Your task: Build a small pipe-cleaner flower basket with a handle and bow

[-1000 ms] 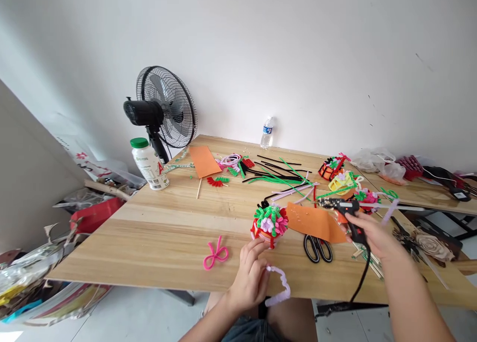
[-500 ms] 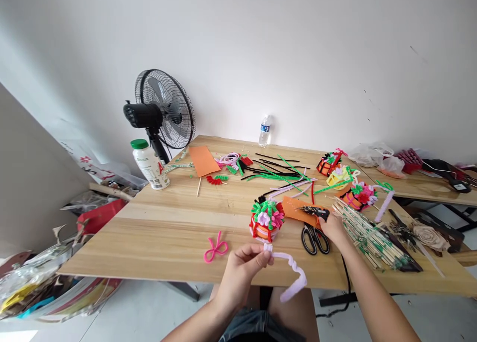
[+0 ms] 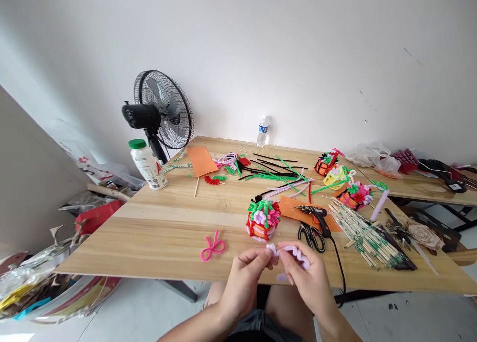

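Above the table's front edge, my left hand (image 3: 248, 267) pinches the folded end of a lilac pipe cleaner (image 3: 298, 255). Close beside it, my right hand (image 3: 303, 270) grips the same pipe cleaner, whose wavy length shows over the fingers. Just beyond my hands stands a small basket of pipe-cleaner flowers (image 3: 263, 220) in orange, red, green and pink. A pink pipe-cleaner bow (image 3: 213, 246) lies to the left. The hot glue gun (image 3: 315, 215) rests on an orange sheet (image 3: 292, 205), with black-handled scissors (image 3: 312, 237) partly under it.
Bundled wooden sticks (image 3: 368, 238) lie at the right, in front of more flower baskets (image 3: 355, 195). Loose pipe cleaners (image 3: 276, 173) spread across the back. A white bottle (image 3: 147, 166), a black fan (image 3: 164, 108) and a water bottle (image 3: 263, 132) stand farther off. The glue gun's cord (image 3: 341, 267) drops over the front edge.
My right hand has let go of the glue gun, leaving it on the orange sheet, and has come left to take hold of the lilac pipe cleaner beside my left hand.
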Tool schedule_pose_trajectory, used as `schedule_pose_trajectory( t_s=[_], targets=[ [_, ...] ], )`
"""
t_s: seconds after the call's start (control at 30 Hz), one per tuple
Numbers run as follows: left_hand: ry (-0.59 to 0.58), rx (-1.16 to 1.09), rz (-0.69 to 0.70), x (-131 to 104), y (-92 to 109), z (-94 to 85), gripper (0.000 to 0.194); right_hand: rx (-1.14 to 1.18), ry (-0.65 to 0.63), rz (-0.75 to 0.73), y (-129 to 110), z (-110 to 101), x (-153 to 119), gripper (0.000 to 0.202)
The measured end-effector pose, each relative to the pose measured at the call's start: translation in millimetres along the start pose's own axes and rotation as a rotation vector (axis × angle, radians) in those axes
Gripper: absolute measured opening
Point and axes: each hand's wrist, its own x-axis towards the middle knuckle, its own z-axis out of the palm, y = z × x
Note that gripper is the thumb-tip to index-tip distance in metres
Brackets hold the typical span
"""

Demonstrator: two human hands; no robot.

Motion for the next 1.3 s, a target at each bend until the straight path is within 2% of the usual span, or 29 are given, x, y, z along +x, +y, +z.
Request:
schedule_pose_trajectory(
  t_s=[0.07, 0.17, 0.23, 0.33, 0.4, 0.47, 0.53, 0.6, 0.67, 0.8, 0.9, 0.97, 1.1, 1.3],
  targets=[
    [-0.041, 0.16, 0.1, -1.0, 1.0, -2.8, 0.038, -0.048, 0.014, -0.035, -1.9, -1.6, 6.6, 0.037],
    [-0.131, 0.341, 0.197, -1.8, 7.0, -8.8, 0.037, -0.109, -0.061, -0.06, -10.0, -9.2, 12.4, 0.032],
    [-0.181, 0.401, 0.223, -1.5, 11.3, -12.1, 0.04, -0.141, -0.115, -0.047, -16.4, -13.4, 13.5, 0.028],
    [-0.211, 0.467, 0.187, 1.0, 14.7, -13.9, 0.042, -0.253, -0.167, -0.073, -23.0, -15.8, 13.7, 0.02],
    [-0.198, 0.495, 0.138, 3.4, 14.7, -12.8, 0.042, -0.349, -0.157, -0.163, -24.3, -14.2, 12.9, 0.015],
    [-0.154, 0.496, 0.087, 5.5, 13.6, -10.5, 0.044, -0.425, -0.123, -0.335, -23.5, -10.8, 11.1, 0.014],
    [-0.102, 0.461, 0.046, 6.7, 11.8, -7.9, 0.047, -0.478, -0.101, -0.508, -21.3, -7.3, 8.8, 0.02],
    [-0.065, 0.409, 0.031, 6.6, 10.1, -6.4, 0.049, -0.492, -0.1, -0.596, -18.8, -5.6, 7.6, 0.026],
    [-0.069, 0.369, 0.032, 5.6, 8.9, -6.5, 0.049, -0.474, -0.099, -0.554, -16.8, -6.5, 8.4, 0.023],
    [-0.195, 0.341, -0.048, 3.5, 8.2, -10.5, 0.05, -0.397, -0.177, -0.272, -15.6, -13.1, 13.6, 0.014],
    [-0.197, 0.349, -0.037, 2.9, 7.4, -13.3, 0.052, -0.352, -0.252, -0.154, -17.3, -17.1, 15.9, 0.013],
    [-0.195, 0.356, -0.007, 2.9, 7.2, -13.7, 0.051, -0.358, -0.256, -0.144, -19.1, -18.4, 16.8, 0.01],
    [-0.256, 0.337, 0.004, 3.4, 11.9, -11.2, 0.052, -0.408, -0.187, -0.242, -23.0, -19.5, 19.8, 0.011],
    [-0.276, 0.212, 0.027, 2.4, 21.6, -12.6, 0.048, -0.404, -0.207, -0.279, -25.6, -21.6, 22.1, 0.017]
  ],
)
